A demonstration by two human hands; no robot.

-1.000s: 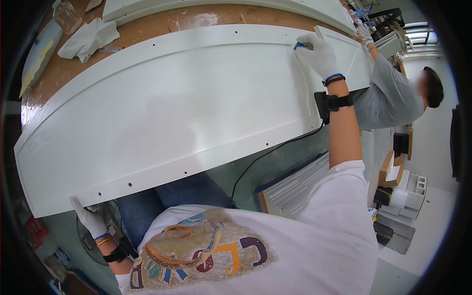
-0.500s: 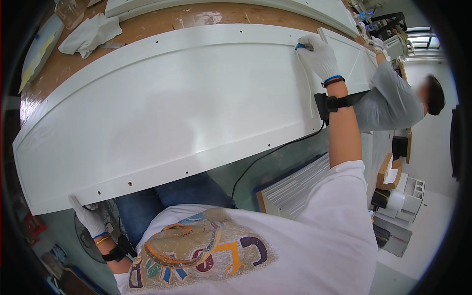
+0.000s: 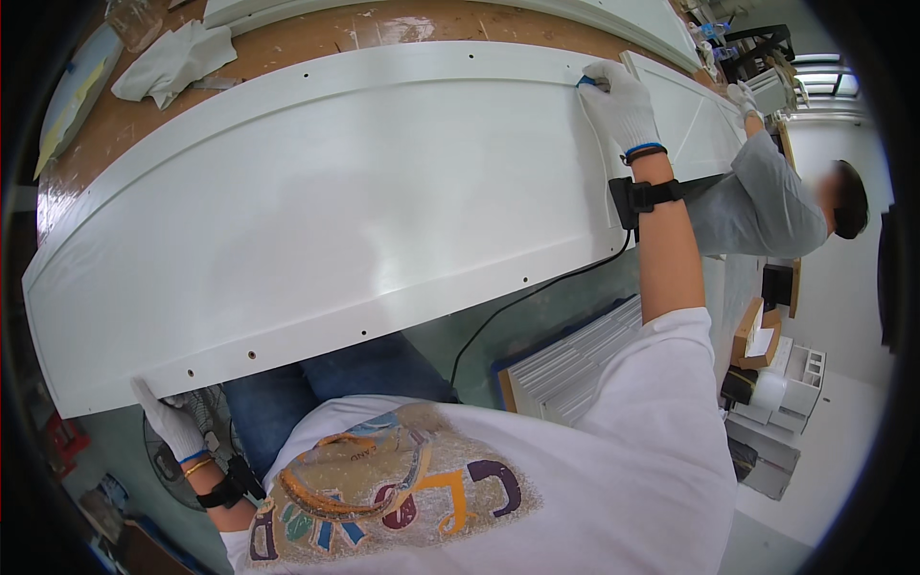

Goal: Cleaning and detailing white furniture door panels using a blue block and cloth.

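Note:
A long white panel point(image 3: 287, 211) with a raised border and several small holes lies across the work table in front of me. At its far right corner, my right hand point(image 3: 621, 101), in a white knitted glove, pinches a small blue thing point(image 3: 585, 82) against the border; its kind is too small to tell. My left hand point(image 3: 174, 426), also gloved, grips the panel's near edge at the left end. One digit lies on top and the other fingers are partly hidden below. Black straps with small boxes sit on both my wrists, and a black cable point(image 3: 508, 309) runs from the right one.
A crumpled white cloth point(image 3: 177, 65) lies on the brown table point(image 3: 402, 27) at the far left. Another white panel point(image 3: 704, 120) sits to the right, where a co-worker in grey point(image 3: 767, 206) stands. Below the table are stacked white strips point(image 3: 575, 359) and a fan point(image 3: 163, 465).
My hands and the panel stay nearly where they were, apart from a slight shift of the view. The co-worker's gloved hand has moved a little.

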